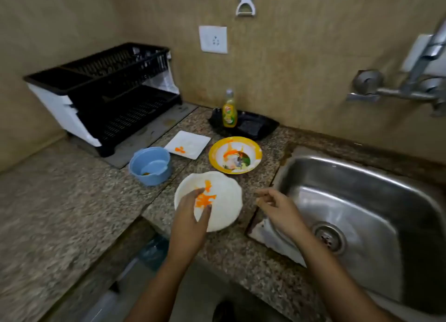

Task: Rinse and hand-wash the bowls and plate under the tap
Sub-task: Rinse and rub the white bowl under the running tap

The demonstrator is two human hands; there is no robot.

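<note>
The left hand [190, 215] grips the white bowl [224, 201] at seven o'clock; the right hand [275, 208], loose and empty, at three. Label on the bottle [229, 111] unreadable.

orange-smeared white bowl [224, 201], yellow-rimmed bowl [235, 155], blue bowl [150, 166], stained square plate [190, 144]

Speckled granite counter [60, 213] is carrying, mid-frame: blue bowl [154, 177], white square plate [190, 140], yellow-rimmed bowl [258, 152], all sitting near one another. Black tray [253, 127] is lying behind them; grey mat [149, 133] is lying upper left, under dish rack [103, 92].
</note>
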